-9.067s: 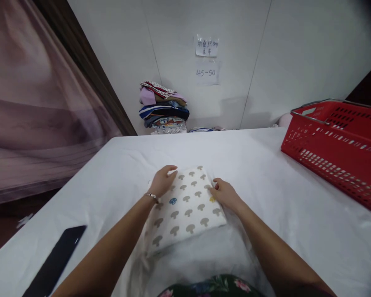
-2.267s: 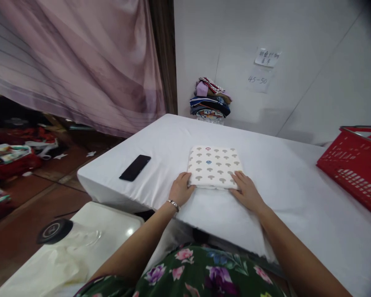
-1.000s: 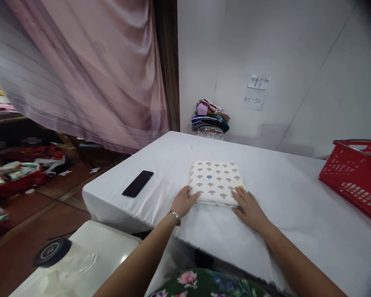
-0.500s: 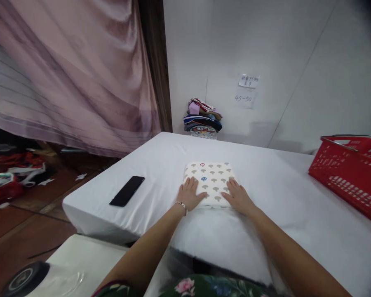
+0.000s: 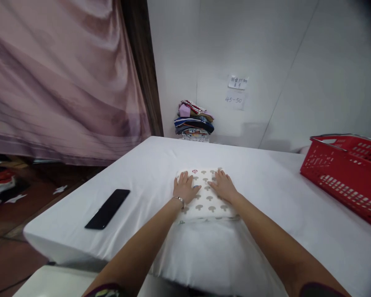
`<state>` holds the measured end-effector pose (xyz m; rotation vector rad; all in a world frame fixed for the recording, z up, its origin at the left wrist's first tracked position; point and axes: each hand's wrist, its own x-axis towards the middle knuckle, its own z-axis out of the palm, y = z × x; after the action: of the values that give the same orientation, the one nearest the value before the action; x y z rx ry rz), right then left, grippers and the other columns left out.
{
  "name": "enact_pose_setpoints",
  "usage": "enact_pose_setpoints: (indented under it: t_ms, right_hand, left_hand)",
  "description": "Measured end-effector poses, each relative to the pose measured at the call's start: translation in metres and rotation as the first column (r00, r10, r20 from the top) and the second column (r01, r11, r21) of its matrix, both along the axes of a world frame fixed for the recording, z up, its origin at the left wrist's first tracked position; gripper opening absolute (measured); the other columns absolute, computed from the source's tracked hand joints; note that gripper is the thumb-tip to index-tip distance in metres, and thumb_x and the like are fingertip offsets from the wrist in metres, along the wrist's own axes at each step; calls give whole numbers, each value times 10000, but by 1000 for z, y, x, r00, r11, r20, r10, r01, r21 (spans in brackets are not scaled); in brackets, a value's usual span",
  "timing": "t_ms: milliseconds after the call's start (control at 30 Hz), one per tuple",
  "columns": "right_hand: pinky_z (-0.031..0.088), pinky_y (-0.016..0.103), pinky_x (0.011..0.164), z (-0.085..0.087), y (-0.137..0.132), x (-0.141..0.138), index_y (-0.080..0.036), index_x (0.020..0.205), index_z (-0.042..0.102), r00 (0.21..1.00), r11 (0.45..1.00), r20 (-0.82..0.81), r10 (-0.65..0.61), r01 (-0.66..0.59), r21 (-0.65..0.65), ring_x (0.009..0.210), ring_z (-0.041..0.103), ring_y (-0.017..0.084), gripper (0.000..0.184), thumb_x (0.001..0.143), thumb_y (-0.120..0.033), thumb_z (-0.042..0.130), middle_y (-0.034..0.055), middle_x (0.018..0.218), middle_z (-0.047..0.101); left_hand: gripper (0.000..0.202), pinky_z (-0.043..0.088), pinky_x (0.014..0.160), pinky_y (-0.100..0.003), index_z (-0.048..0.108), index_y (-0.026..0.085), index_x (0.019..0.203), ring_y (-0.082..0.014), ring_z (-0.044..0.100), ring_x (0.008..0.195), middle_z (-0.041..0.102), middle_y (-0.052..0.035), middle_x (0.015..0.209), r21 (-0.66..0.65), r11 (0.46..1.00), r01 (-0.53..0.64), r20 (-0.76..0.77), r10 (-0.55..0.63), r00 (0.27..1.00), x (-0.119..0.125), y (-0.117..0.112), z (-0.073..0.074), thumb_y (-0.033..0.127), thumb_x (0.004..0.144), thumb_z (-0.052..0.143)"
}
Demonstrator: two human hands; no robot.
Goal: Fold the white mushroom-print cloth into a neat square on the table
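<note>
Both arms (image 5: 151,241) extend forward with fingers (image 5: 181,178) spread.

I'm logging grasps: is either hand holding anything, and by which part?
Nothing is gripped: the left hand and right hand rest open on the folded mushroom-print cloth, near its two sides.

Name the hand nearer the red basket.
Right. The right hand rests on the right of the patterned cloth, left of the basket; the left hand, farther off, rests on the cloth's left.

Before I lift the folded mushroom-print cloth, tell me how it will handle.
The cloth will likely sag or unfold if pinched at one edge, being folded fabric. It probably won't roll or tip, lying flat and low on the table.
</note>
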<state>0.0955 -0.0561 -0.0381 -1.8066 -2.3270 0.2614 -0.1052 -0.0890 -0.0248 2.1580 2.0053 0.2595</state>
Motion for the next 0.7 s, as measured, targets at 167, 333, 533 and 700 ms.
enact_pose_setpoints:
  t_ms: [167, 333, 533, 700]
  right_hand:
    - [122, 440, 1091, -18, 15, 4, -90, 1380, 319, 995, 999, -92, -49, 49, -3, 1378, 108, 254, 716, 844, -563, 348, 127, 1493, 182]
    - [337, 324, 992, -7, 31, 30, -186, 1275, 474, 892, 958, -366, -264, 286, 5, 1237, 419, 182, 471, 892, -395, 295, 65, 1359, 463]
    - [441, 255, 677, 5, 44, 53, -153, 884, 651, 870, 926, -321, -375, 370, -78, 793, 629, 178, 421, 880, -413, 321, 76, 884, 692]
    - [405, 258, 629, 7, 42, 38, -181, 815, 627, 894, 921, -222, -389, 379, -90, 781, 617, 197, 366, 829, -494, 439, 69, 821, 680]
  left_hand:
    - [697, 67, 1096, -491, 257, 228, 1412, -260, 31, 1379, 103, -45, 1507, -26, 1000, 10, 10, -9, 1000, -3, 8, -23, 620, 836, 274]
    - [704, 63, 1091, -506, 255, 207, 1414, -267, 33, 1378, 103, -54, 1506, -16, 1000, 15, -10, -15, 1000, -3, 7, -25, 614, 840, 259]
    - [704, 64, 1090, -511, 247, 210, 1417, -269, 23, 1378, 84, -46, 1508, -28, 999, 20, -14, -21, 1000, -2, 7, -22, 612, 839, 258]
    - [697, 59, 1091, -507, 253, 219, 1414, -266, 18, 1379, 83, -45, 1509, -32, 999, 20, -12, -21, 1000, -2, 7, -21, 614, 840, 257]
